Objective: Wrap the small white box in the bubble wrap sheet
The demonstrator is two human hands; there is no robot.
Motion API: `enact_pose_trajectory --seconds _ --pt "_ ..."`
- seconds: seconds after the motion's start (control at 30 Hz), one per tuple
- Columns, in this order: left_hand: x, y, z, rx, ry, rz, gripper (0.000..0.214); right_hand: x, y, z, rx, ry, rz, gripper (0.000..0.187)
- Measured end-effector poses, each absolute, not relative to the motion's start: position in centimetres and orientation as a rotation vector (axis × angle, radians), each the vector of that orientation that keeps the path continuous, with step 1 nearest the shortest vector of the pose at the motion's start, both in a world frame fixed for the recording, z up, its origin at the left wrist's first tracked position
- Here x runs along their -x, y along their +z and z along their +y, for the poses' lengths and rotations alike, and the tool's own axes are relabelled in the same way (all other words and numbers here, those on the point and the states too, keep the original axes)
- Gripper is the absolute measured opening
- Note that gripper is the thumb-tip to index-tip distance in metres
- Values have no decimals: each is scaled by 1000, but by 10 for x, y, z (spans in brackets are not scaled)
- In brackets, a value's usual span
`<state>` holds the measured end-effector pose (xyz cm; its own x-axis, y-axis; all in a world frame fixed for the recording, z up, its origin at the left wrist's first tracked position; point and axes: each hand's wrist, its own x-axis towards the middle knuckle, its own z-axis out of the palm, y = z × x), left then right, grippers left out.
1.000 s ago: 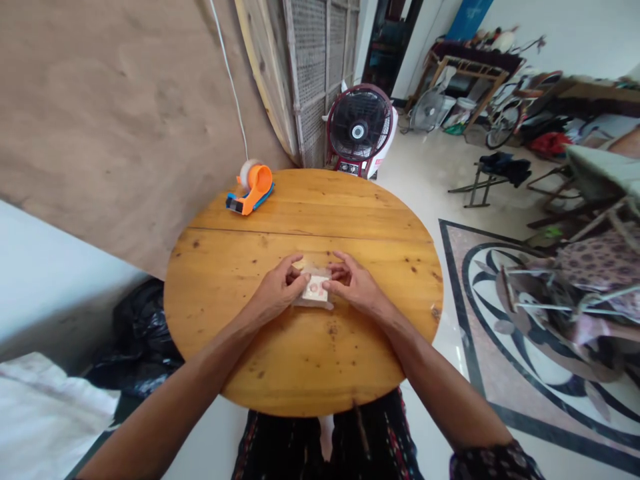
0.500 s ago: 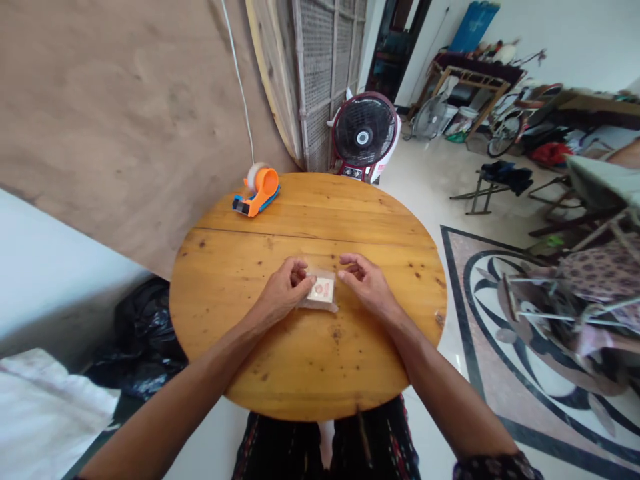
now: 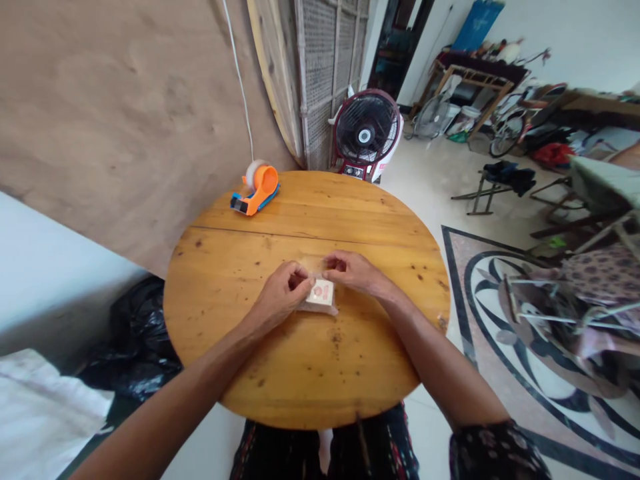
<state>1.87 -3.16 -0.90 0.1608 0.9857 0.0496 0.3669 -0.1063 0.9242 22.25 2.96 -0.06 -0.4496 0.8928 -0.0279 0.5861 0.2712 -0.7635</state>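
Note:
A small clear plastic packet with a white and red label [image 3: 321, 295] lies near the middle of the round wooden table [image 3: 240, 267]. My left hand [image 3: 280, 297] has its fingers curled and pinches the packet's left upper edge. My right hand [image 3: 353, 273] reaches over from the right, and its bent fingers pinch the packet's top edge close to my left fingertips. Part of the packet is hidden under both hands.
An orange and blue tape dispenser [image 3: 256, 189] sits at the table's far left edge. A red floor fan [image 3: 366, 135] stands behind the table. A black bag [image 3: 133, 327] lies on the floor at the left. Furniture and a bicycle fill the room at the right.
My right hand has moved left from beside the packet onto its top edge, and the fingers have closed on it. My left hand has stayed on the packet.

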Motion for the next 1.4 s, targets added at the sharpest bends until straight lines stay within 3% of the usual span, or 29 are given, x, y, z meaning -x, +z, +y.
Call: enact_pose_trajectory --seconds 0.23,0.9,1.2,1.4 --pt "-22 -12 -34 -1737 1088 1335 11 -217 -9 37 1284 1028 -2029 13" --pt "-26 -9 -45 -2114 1048 1318 21 -213 17 22 1173 1239 -1838 17" --pt "-26 -8 -49 -2116 1058 1312 21 -214 27 7 1019 1000 -2098 18" --pt "-25 -10 -48 -2067 1000 1308 29 -221 35 -1 839 551 -2493 18"
